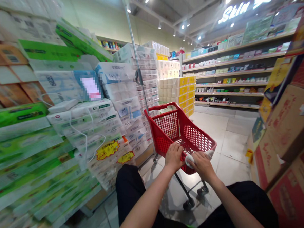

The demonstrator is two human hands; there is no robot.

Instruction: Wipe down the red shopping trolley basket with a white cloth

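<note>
A small red shopping cart (193, 134) stands in front of me on a tiled shop floor, with a tall metal pole (136, 60) rising from its left side. My left hand (173, 157) rests on the cart's near rim, fingers curled over the edge. My right hand (202, 164) grips a white cloth (209, 154) pressed against the same rim, just right of the left hand. The cart's basket looks empty. My dark-trousered knees show at the bottom of the view.
Stacked packs of tissue and toilet paper (66, 125) fill the left side, with yellow price tags (108, 149). Red-printed cardboard boxes (290, 127) stand at the right. Shelves of goods (229, 76) line the back wall. A tiled aisle (227, 137) runs ahead.
</note>
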